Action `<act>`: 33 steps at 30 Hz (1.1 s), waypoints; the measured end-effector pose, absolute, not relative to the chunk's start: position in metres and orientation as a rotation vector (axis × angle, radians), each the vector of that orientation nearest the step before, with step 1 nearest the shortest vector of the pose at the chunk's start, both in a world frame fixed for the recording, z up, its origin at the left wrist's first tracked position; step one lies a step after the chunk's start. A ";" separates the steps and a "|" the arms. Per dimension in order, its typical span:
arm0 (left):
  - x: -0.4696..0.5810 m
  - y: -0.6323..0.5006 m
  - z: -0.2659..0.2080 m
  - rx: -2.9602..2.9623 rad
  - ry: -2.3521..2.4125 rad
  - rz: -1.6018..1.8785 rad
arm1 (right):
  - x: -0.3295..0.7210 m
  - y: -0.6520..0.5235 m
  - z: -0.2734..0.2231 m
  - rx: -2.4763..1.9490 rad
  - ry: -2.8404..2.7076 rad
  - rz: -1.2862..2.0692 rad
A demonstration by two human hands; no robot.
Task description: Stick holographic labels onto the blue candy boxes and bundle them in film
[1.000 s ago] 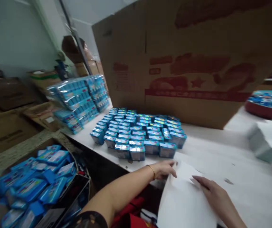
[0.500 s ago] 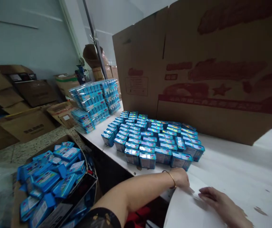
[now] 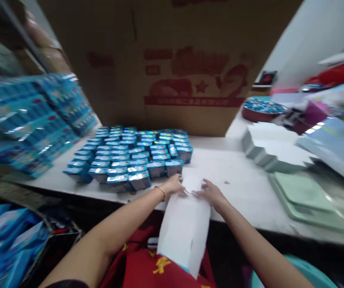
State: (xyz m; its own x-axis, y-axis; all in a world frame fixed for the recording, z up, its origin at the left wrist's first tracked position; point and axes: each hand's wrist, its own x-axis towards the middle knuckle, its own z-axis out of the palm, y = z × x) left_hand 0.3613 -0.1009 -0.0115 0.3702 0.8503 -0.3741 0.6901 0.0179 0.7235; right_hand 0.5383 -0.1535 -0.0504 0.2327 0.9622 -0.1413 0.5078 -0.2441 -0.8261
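A long white card sheet (image 3: 186,224) slopes from the table's front edge down to my lap, with a bit of blue at its lower end. My left hand (image 3: 173,185), with a gold bangle on the wrist, is closed on the sheet's upper left side. At the upper right side, my right hand (image 3: 212,195) has its fingers bent in on the same sheet; motion blurs the fingertips. Just left of my left hand, rows of small blue boxes (image 3: 138,180) stand upright on the white table (image 3: 220,176).
A large cardboard box (image 3: 196,116) stands behind the rows. Wrapped blue packs (image 3: 24,116) are stacked at left, above a carton of loose blue boxes (image 3: 6,236). To the right lie a stack of white cut card (image 3: 275,140), a green scale (image 3: 305,192) and a red basin (image 3: 254,114).
My view has swung to the right, bringing the card stack and scale into sight. Both hands stay at the white sheet, which now shows over more of its length.
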 end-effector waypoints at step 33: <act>0.375 -0.091 -0.018 2.265 1.346 -0.091 | 0.503 -0.104 -0.008 -1.956 -2.775 0.618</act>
State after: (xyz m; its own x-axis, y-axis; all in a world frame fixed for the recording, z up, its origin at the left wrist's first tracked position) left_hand 0.3754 -0.0913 -0.0182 0.5092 0.8056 -0.3029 0.8391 -0.3864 0.3829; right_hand 0.5029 -0.1040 -0.0081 -0.3252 0.8353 -0.4433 0.9445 0.3101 -0.1086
